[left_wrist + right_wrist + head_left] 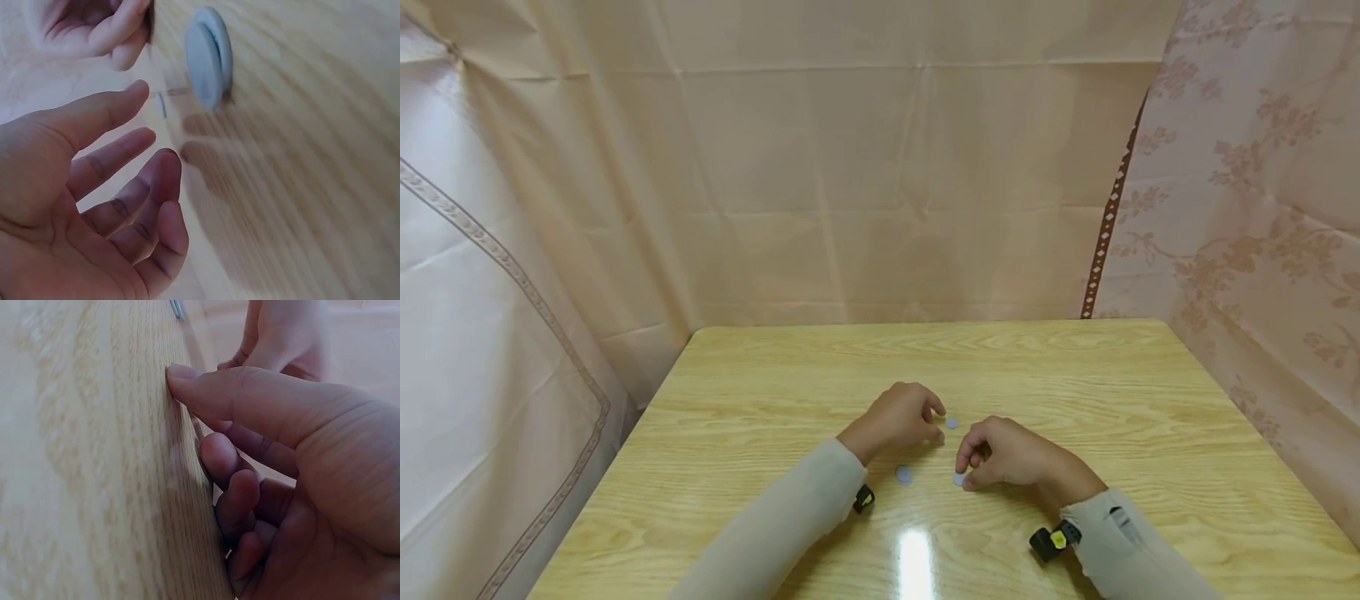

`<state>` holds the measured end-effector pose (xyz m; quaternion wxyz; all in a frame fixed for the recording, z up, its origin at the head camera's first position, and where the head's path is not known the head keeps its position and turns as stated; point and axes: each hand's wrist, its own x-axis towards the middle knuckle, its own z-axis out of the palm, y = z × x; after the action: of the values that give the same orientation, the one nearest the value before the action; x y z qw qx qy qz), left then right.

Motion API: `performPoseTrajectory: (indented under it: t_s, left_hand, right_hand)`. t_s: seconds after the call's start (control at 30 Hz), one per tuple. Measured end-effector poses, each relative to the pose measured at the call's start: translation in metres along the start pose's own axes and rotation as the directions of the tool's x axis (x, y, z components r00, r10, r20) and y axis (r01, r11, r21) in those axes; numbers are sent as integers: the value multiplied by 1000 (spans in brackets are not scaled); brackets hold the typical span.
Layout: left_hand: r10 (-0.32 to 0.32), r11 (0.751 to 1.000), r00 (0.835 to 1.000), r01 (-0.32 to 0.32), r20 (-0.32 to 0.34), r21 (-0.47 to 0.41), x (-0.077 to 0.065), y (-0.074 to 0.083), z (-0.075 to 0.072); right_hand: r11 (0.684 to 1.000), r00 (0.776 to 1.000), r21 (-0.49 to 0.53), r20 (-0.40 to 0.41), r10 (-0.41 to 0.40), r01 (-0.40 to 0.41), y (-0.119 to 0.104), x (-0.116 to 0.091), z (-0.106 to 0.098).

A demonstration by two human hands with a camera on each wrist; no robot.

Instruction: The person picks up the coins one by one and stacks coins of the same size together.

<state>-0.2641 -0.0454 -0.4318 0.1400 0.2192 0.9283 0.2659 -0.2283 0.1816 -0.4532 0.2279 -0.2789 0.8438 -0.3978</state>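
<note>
My left hand [901, 417] is low over the table, fingers loosely bent, thumb apart and nothing between them in the left wrist view. Just off its fingertips lies a small pale round disc [951, 422]. My right hand [1011, 454] is down at the tabletop and pinches another pale disc [958, 479] at thumb and fingertip; in the right wrist view the thumb [212, 390] hides that disc. Between the forearms lie two grey-blue discs [206, 59], one overlapping the other, flat on the wood.
The wood-grain table [737, 400] has light glare near its front. A beige curtain [865, 192] hangs behind it, with patterned cloth [1262, 208] on the right and white cloth [490, 333] on the left. Black camera straps [1056, 540] sit at the wrists.
</note>
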Motion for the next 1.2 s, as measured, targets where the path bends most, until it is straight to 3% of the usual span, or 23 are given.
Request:
performPoseTrajectory:
  t_s: [0.37,0.57,0.9,1.2]
  left_hand:
    - [-21,995,1000,20,8,101,20,14,7]
    - [-41,990,999,41,0,132,24,16,7]
    - [-18,981,1000,18,-3,195,31,18,9]
    - [-39,981,999,38,0,190,29,17,6]
  right_hand:
    - [1000,1000,-5,1,-12,12,2,0,1]
    - [1000,1000,-10,1,-19,19,2,0,1]
    - [1000,1000,-13,-7,-12,12,2,-1,0]
    - [1000,1000,4,-5,-11,11,3,0,1]
